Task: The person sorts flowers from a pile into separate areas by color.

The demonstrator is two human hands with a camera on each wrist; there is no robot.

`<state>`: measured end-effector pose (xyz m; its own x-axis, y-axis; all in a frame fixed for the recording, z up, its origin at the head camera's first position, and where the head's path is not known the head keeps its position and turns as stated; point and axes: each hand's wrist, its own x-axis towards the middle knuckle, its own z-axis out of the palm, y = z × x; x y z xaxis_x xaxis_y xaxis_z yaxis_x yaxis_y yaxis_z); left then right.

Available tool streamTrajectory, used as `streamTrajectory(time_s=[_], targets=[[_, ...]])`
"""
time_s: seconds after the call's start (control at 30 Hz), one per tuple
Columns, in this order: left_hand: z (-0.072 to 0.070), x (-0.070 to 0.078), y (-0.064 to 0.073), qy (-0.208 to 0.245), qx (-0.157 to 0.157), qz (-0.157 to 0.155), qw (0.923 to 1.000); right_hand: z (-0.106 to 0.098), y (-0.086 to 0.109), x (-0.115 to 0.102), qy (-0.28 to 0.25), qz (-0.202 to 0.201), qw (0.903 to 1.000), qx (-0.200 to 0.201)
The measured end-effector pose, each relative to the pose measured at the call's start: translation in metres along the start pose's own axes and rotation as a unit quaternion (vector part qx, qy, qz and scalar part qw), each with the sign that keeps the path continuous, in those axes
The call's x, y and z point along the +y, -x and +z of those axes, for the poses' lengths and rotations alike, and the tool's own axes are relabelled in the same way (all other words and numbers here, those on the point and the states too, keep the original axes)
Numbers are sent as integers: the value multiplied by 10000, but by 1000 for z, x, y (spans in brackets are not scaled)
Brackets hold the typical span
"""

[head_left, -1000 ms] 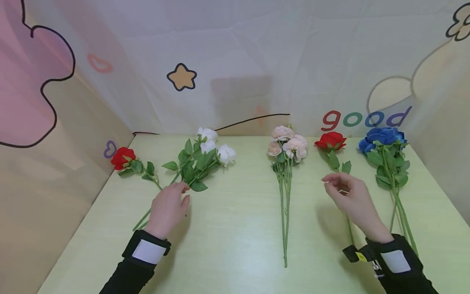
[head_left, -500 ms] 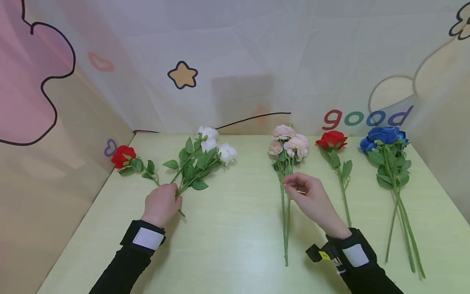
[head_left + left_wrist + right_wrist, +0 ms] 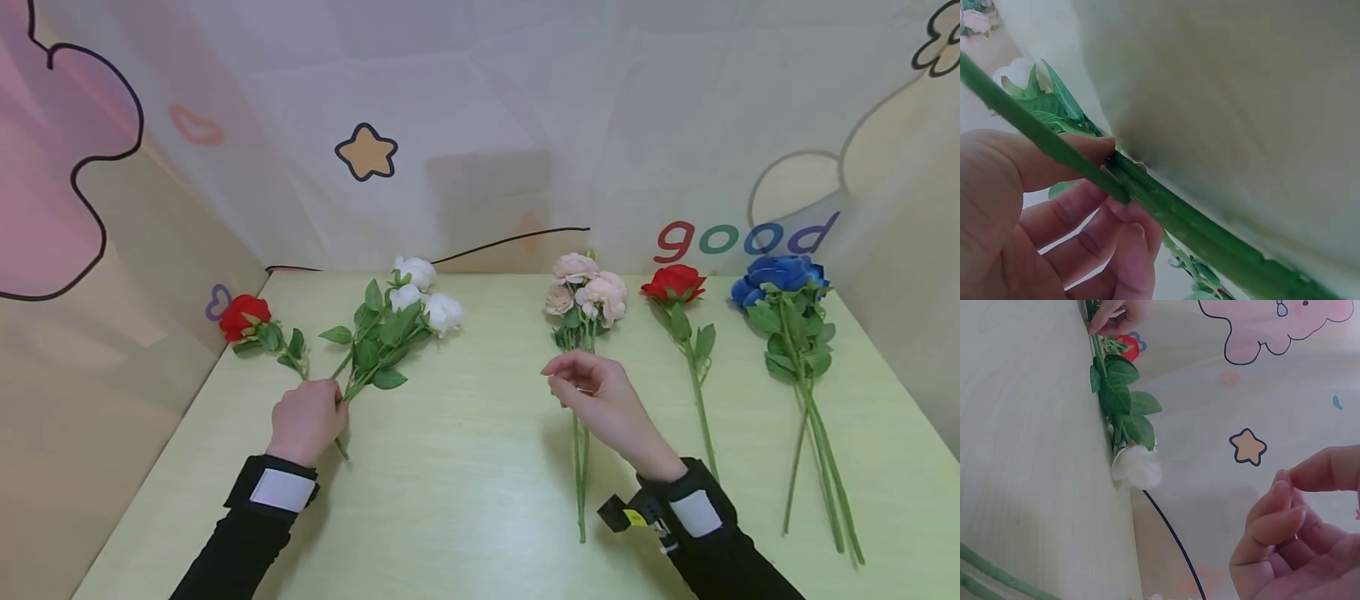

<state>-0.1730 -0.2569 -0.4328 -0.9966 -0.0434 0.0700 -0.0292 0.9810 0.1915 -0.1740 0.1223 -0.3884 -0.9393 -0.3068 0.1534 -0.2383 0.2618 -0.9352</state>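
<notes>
My left hand [image 3: 306, 421] pinches the green stems of the white roses [image 3: 411, 293], whose leafy heads lie toward the back of the table. In the left wrist view, the stems [image 3: 1175, 215] run between thumb and fingers. Just beyond this hand lies a red rose [image 3: 246, 317], its lower stem hidden by the hand. My right hand [image 3: 600, 400] hovers over the stems of the pale pink flowers [image 3: 588, 290], fingers loosely curled. Nothing shows between its fingertips in the right wrist view.
Another red rose [image 3: 673, 283] lies right of the pink flowers. Farther right are blue flowers [image 3: 782, 279] with long stems. A printed cloth [image 3: 495, 100] hangs behind the pale green table [image 3: 480, 483].
My left hand has taken hold of the white roses' stems and shifted them slightly left. My right hand has moved left, from beside the right red rose to over the pink flowers' stems.
</notes>
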Motion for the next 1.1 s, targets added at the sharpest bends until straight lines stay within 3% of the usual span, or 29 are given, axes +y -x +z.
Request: streamTrajectory(time_s=[0.33,0.53,0.63,0.83,1.1], targets=[[-8,-22,9,-104,-198,-433,9988,2,0,1,-48,30,9999,-86],[-8,-23,12,-196,375,-75,9991,3,-1,2,-100,38,9999,-104],[-8,-21,11,97,433,117,9989,2,-1,2,-94,70,9999,-100],[-8,-16,6,1041,140,108,9944,1,-1,2,-75,170,9998,-72],[-15,-10,4,1396,242,-69,9899,0,-2,3,-103,195,9997,-67]])
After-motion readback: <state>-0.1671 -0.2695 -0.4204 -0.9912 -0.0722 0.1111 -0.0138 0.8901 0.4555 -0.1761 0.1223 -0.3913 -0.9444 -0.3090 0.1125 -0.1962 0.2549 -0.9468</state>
